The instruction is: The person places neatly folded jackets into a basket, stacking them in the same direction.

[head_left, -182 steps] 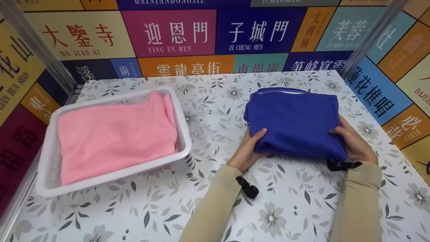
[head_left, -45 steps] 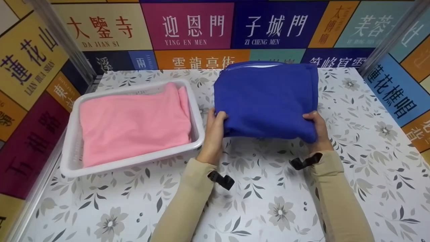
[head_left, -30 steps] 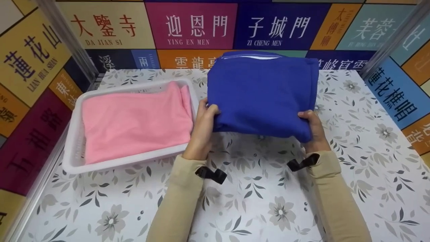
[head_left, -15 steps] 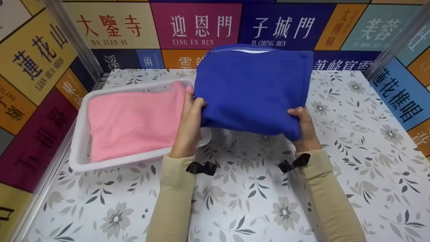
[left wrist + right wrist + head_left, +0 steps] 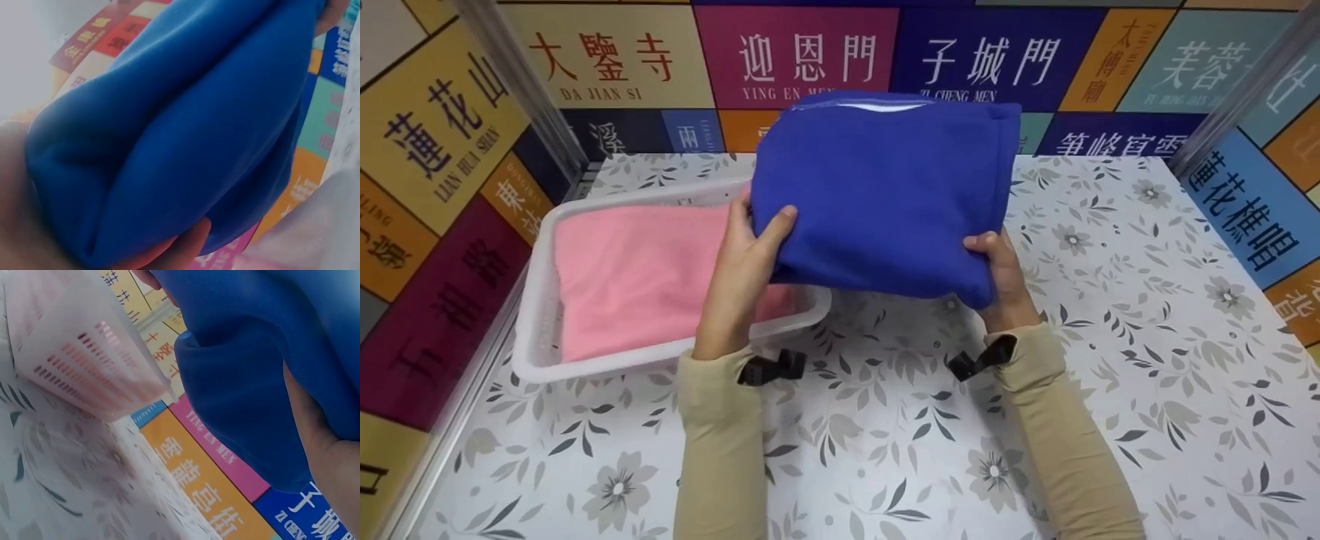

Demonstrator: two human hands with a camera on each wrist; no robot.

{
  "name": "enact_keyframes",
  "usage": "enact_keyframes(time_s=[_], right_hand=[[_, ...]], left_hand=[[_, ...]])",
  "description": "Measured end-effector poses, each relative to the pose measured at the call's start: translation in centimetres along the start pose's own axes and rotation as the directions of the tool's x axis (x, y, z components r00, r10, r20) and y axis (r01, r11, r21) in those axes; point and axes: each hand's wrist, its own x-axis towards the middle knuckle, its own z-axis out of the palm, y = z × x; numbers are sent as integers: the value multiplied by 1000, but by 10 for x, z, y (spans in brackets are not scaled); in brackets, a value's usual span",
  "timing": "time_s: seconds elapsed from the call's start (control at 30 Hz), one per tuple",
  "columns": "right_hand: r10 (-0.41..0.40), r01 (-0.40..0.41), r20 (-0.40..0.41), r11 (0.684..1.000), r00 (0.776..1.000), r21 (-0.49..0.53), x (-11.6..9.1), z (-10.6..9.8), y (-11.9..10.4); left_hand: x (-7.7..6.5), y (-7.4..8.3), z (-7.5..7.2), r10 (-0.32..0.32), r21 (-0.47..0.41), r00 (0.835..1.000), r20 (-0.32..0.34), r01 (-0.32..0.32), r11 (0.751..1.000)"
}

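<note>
A folded blue cloth [image 5: 885, 195], with a white strip at its top edge, is held up above the table, tilted toward the head camera. My left hand [image 5: 739, 270] grips its left edge, thumb on the front face. On the opposite side my right hand [image 5: 1006, 277] holds the lower right corner, thumb also in front. Thick soft folds of the blue cloth [image 5: 191, 124] fill the left wrist view, with fingertips curling round underneath. The cloth overlaps the right end of a white plastic basket [image 5: 536, 300], where a folded pink cloth [image 5: 637, 270] lies.
The table [image 5: 900, 450] has a white covering printed with grey flowers and leaves. Panels of coloured signs [image 5: 802, 56] stand behind it and along both sides. Slotted basket walls [image 5: 84, 354] show in the right wrist view.
Both hands have lifted the blue cloth off the table at the right and carried it up and leftward. It now covers part of the basket. The pink cloth stays in the basket.
</note>
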Motion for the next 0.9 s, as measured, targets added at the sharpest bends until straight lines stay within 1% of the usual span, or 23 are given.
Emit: enact_keyframes(time_s=[0.1,0.2,0.27,0.37,0.5,0.57,0.7,0.8,0.9], right_hand=[[13,-13,9,1000,1000,-1,1,8,8],[21,-21,17,1000,1000,-6,2,16,15],[34,-33,20,999,999,-23,3,20,19],[56,-55,30,998,998,-27,6,28,24],[85,-83,73,996,994,-37,9,40,32],[101,-97,98,994,990,-40,11,46,36],[131,-124,157,991,979,-58,14,58,44],[156,-143,184,986,970,-84,18,68,49],[189,-171,171,979,967,-110,20,78,56]], left_hand=[[-2,4,-12,-28,56,999,-18,29,998],[-5,8,-21,-26,77,999,-38,29,997],[-7,11,-27,-20,75,999,-48,23,997],[-9,13,-35,-9,46,998,-56,11,999],[-14,14,-48,-19,-10,997,-74,19,1000],[-15,15,-55,-9,-10,996,-87,8,1000],[-19,19,-70,40,40,992,-116,-35,999],[-22,22,-80,71,75,987,-145,-60,995],[-25,24,-89,79,82,981,-180,-65,994]])
